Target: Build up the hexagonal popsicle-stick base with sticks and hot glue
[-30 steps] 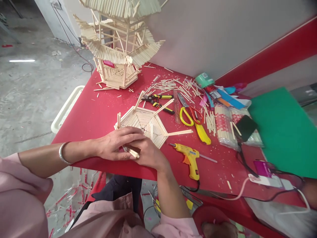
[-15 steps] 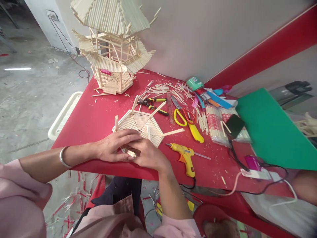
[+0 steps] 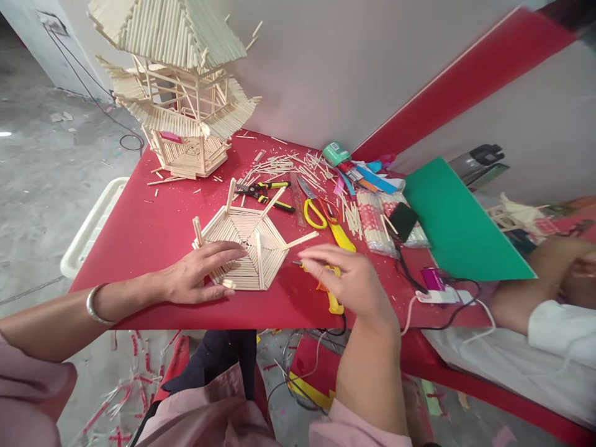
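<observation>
A hexagonal base of pale wooden sticks (image 3: 272, 248) lies on the red table, with paired-stick posts at several corners and one post nearer its middle. My left hand (image 3: 198, 273) rests over its near-left side, fingers stretched out and thumb apart. A short post end (image 3: 228, 284) shows beside that thumb; the rest of the post is hidden. My right hand (image 3: 351, 279) hovers over the yellow glue gun (image 3: 335, 304), fingers loosely extended with nothing visible in them. That hand covers much of the gun.
A tiered stick pagoda (image 3: 186, 118) stands at the back left. Pliers (image 3: 267, 194), yellow-and-red scissors (image 3: 319, 208), loose sticks (image 3: 279, 166) and stick packs (image 3: 372, 220) lie behind the glue gun. A power strip (image 3: 442, 297) and green board (image 3: 465, 223) are right, near another person's arm (image 3: 516, 298).
My right hand has left the base and moved right, over the glue gun. My left hand stays on the base's near-left side. The view has shifted to the right.
</observation>
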